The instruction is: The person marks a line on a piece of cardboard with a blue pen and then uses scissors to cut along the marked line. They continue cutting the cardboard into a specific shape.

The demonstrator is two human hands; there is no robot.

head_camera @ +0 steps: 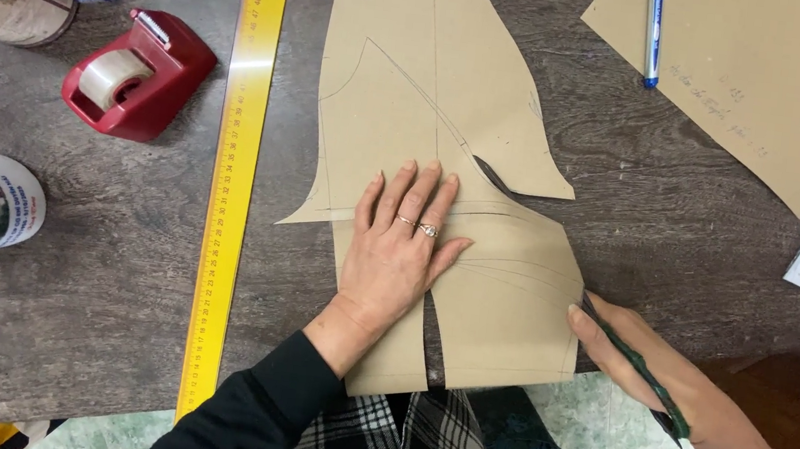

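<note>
Left hand: I see my left hand [395,254] flat, fingers spread, grip open, pressing the tan cut-paper pattern pieces [502,295] on the dark wood-grain tabletop [119,254].
Right hand: my right hand [671,382] has its grip closed around a dark green pencil [638,363] at the pattern's right edge.

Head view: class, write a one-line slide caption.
Left hand flat on brown paper pattern; right hand holds green pencil at its edge, beside yellow ruler.

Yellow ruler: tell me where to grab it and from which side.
Take the yellow ruler at its near end, which overhangs the table edge. Come from below and the left, pinching top and underside; elsewhere it lies flat, and the left hand is on its right.
</note>
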